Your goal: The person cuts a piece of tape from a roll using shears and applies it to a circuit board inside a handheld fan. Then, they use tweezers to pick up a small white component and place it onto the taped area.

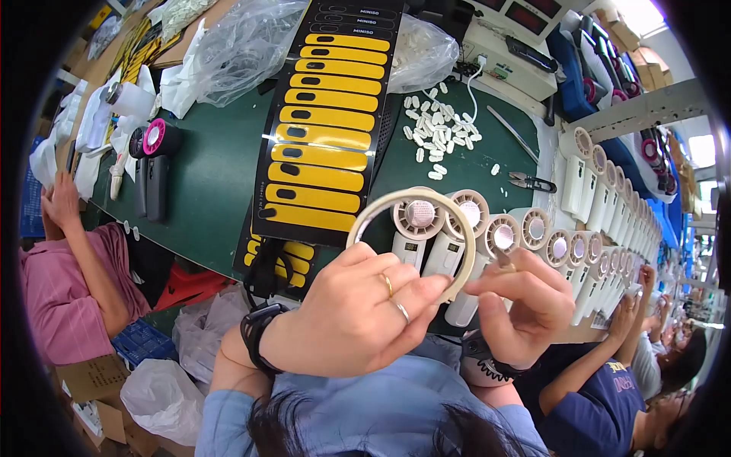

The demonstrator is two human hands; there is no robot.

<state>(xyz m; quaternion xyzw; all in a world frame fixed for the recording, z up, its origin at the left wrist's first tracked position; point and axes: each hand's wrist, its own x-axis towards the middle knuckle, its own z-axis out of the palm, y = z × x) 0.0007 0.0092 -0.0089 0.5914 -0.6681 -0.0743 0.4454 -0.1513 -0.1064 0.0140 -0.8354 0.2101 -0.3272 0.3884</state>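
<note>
Holding pale ring [469, 247], left hand [362, 312] curled inward

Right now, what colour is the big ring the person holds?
The ring is cream, shown best in the head view.

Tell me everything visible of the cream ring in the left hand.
The cream ring is a narrow, round band with an open centre, resembling a tape roll; its material is unclear. The left hand holds it by its lower side, open face toward the camera. Pale handheld fans show through it. The right hand is close; contact is unclear.
</note>
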